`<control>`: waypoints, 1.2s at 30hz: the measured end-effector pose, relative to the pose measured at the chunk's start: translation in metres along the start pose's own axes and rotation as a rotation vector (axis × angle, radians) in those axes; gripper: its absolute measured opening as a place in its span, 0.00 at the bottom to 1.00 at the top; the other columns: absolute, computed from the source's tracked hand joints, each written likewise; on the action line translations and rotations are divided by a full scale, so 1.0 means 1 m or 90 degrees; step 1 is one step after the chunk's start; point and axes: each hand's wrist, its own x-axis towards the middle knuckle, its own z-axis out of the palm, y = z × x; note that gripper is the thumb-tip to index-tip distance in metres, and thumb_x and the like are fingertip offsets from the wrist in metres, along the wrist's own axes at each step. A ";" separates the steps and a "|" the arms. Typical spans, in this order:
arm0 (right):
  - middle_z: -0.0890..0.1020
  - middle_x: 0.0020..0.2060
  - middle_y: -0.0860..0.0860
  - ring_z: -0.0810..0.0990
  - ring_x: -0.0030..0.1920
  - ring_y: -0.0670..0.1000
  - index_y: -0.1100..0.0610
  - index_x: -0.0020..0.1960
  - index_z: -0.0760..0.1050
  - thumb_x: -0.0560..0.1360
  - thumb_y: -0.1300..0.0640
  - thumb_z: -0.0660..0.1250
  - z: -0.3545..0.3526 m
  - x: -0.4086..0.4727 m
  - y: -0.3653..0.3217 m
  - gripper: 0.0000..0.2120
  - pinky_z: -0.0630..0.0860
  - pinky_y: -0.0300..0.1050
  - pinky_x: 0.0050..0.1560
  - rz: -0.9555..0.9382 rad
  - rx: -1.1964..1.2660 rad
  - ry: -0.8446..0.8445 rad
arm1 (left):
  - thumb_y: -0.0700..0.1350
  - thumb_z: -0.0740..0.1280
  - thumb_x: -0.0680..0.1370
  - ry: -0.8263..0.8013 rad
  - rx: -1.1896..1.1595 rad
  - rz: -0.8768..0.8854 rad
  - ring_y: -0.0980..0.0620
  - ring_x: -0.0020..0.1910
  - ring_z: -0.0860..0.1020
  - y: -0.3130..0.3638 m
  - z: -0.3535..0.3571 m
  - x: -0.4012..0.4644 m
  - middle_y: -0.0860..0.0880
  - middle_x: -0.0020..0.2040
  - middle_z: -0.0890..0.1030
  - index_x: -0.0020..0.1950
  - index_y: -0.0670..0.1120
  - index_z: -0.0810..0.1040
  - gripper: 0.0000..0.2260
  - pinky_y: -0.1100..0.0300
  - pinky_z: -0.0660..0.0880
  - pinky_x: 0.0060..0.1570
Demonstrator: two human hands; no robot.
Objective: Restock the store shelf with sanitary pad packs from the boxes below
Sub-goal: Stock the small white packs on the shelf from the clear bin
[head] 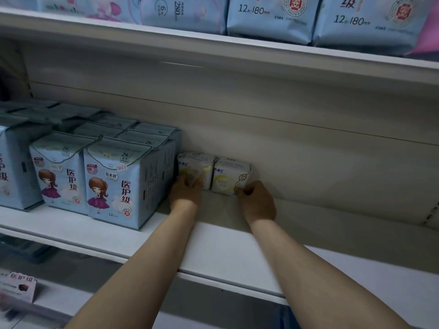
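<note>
— White packs, where do they stand?
— Two white packs [215,173] stand deep on the shelf [228,252], beside the blue packs [114,184]. Left hand [185,192] grips the left one, right hand [257,201] pinches the right one.

Fingertips of left hand [184,191] behind white pack [195,169]; 4 upper-shelf packs [270,17] (tops cropped), lower-left box [17,287] blurred.

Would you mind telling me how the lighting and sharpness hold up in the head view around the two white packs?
Head view: dim under the upper shelf, so the two white packs sit in shadow with soft print; left hand and right hand are dark but readable; the bottom-left corner is blurred; shelf edges bow from the wide lens.
</note>
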 end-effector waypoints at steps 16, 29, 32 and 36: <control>0.82 0.50 0.53 0.79 0.54 0.56 0.54 0.49 0.77 0.76 0.41 0.69 -0.006 -0.005 -0.008 0.15 0.65 0.45 0.44 0.011 -0.018 0.001 | 0.47 0.65 0.81 0.024 0.012 0.012 0.43 0.65 0.75 0.005 -0.002 -0.008 0.41 0.67 0.77 0.71 0.42 0.73 0.19 0.59 0.69 0.57; 0.82 0.59 0.53 0.79 0.55 0.51 0.57 0.61 0.79 0.74 0.42 0.72 -0.051 -0.052 -0.008 0.23 0.65 0.35 0.42 0.079 0.089 -0.069 | 0.53 0.67 0.80 -0.054 -0.005 -0.009 0.39 0.63 0.77 0.021 -0.004 -0.040 0.38 0.63 0.79 0.65 0.40 0.76 0.20 0.55 0.71 0.57; 0.83 0.56 0.53 0.76 0.48 0.49 0.57 0.59 0.80 0.73 0.41 0.73 -0.064 -0.064 -0.010 0.23 0.67 0.34 0.40 0.087 0.100 -0.065 | 0.55 0.70 0.79 -0.082 -0.075 -0.046 0.39 0.67 0.74 0.024 0.001 -0.064 0.41 0.69 0.76 0.71 0.43 0.73 0.25 0.55 0.70 0.64; 0.80 0.53 0.52 0.76 0.50 0.51 0.56 0.58 0.77 0.75 0.43 0.72 -0.088 -0.089 -0.004 0.20 0.70 0.39 0.49 0.107 0.159 -0.075 | 0.57 0.71 0.76 -0.094 -0.114 -0.070 0.34 0.61 0.78 0.027 0.007 -0.095 0.36 0.62 0.80 0.63 0.39 0.78 0.25 0.43 0.76 0.61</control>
